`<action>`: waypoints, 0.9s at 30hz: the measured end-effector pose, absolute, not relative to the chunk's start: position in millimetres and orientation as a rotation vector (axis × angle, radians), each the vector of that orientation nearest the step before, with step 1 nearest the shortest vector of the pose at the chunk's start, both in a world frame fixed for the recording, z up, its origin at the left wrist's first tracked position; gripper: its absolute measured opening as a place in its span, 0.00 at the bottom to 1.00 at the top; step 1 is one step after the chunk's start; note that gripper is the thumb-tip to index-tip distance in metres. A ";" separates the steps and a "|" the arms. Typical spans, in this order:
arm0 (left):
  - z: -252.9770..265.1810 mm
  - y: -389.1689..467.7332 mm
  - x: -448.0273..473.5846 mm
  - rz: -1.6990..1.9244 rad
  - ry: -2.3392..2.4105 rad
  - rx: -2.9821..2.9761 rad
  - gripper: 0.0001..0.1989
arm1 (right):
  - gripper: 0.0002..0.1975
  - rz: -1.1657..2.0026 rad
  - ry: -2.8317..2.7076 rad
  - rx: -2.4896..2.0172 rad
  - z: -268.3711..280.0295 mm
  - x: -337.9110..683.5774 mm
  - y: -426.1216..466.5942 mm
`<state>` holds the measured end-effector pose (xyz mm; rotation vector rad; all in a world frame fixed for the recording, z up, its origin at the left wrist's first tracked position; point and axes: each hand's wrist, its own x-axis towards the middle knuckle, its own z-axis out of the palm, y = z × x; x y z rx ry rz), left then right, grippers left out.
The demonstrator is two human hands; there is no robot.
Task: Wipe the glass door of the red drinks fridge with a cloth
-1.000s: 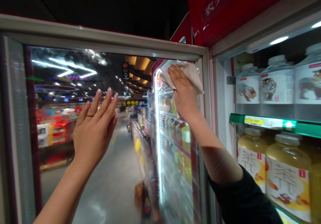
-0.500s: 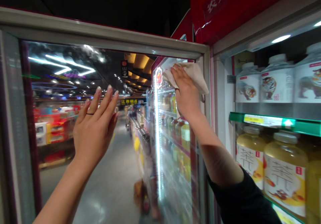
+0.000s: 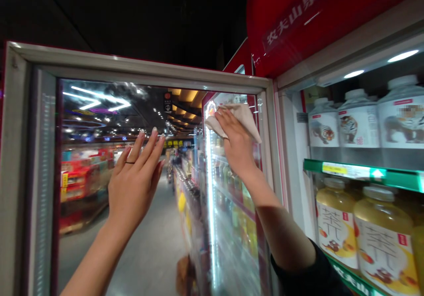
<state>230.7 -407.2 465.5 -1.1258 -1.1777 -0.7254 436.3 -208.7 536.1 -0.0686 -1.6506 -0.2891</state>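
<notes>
A glass door with a pale metal frame point(image 3: 149, 70) stands swung out in front of me. My right hand point(image 3: 236, 143) presses a beige cloth point(image 3: 245, 115) on the upper right of its pane, fingers lying over the cloth. Folds of the cloth stick out to the right of the hand. My left hand point(image 3: 134, 187) is raised at the middle left of the pane with its fingers stretched out and a thin dark ring on one. Whether its palm touches the glass cannot be made out.
To the right is the open fridge, its green shelf edge point(image 3: 351, 172) between clear bottles point(image 3: 357, 121) above and yellow drink bottles point(image 3: 384, 238) below. A red header point(image 3: 294, 26) juts out overhead. Through the glass appear a lit drinks fridge point(image 3: 228, 225) and a shop aisle point(image 3: 145, 256).
My right hand has slid the cloth a little left across the glass, away from the frame's right side. The whole view has shifted, with the door's top edge now lower. My left hand stays open.
</notes>
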 end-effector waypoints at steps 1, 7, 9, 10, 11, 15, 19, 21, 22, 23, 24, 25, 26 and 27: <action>465.7 -407.1 231.0 -0.724 -1.179 -1.122 0.45 | 0.43 -0.296 -1.668 -0.051 534.9 433.7 -211.5; 466.8 -408.8 231.2 -0.694 -1.190 -1.117 0.46 | 0.47 -0.301 -1.720 -0.039 555.6 423.9 -218.1; 466.8 -408.9 231.1 -0.696 -1.186 -1.119 0.46 | 0.47 -0.282 -1.706 -0.053 552.6 423.2 -219.6; 466.8 -408.9 231.2 -0.699 -1.183 -1.119 0.46 | 0.47 -0.276 -1.708 -0.046 548.3 422.3 -221.6; 466.8 -408.8 231.4 -0.703 -1.180 -1.119 0.47 | 0.48 -0.273 -1.719 -0.030 543.4 420.7 -224.5; 467.3 -409.0 232.1 -0.715 -1.187 -1.126 0.47 | 0.48 -0.293 -1.801 0.069 537.7 411.1 -236.6; 467.8 -409.8 231.1 -0.703 -1.203 -1.126 0.45 | 0.47 -0.291 -1.767 0.068 552.2 411.5 -233.6; 467.4 -409.4 230.9 -0.693 -1.200 -1.119 0.44 | 0.47 -0.280 -1.731 0.041 551.3 416.5 -228.5; 467.1 -409.0 231.1 -0.690 -1.198 -1.112 0.44 | 0.47 -0.275 -1.723 0.032 547.9 419.0 -226.8; 466.7 -408.5 231.6 -0.687 -1.197 -1.104 0.43 | 0.47 -0.272 -1.722 0.028 543.5 420.8 -226.1; 466.4 -408.1 232.2 -0.685 -1.194 -1.097 0.43 | 0.47 -0.271 -1.726 0.032 539.2 421.7 -226.4; 466.1 -407.7 233.0 -0.683 -1.193 -1.093 0.42 | 0.48 -0.273 -1.737 0.043 536.0 421.5 -227.8; 465.8 -407.4 233.7 -0.681 -1.195 -1.091 0.41 | 0.48 -0.279 -1.752 0.061 534.7 420.3 -229.7; 465.7 -407.3 234.4 -0.680 -1.199 -1.091 0.41 | 0.48 -0.286 -1.771 0.083 535.8 418.3 -231.8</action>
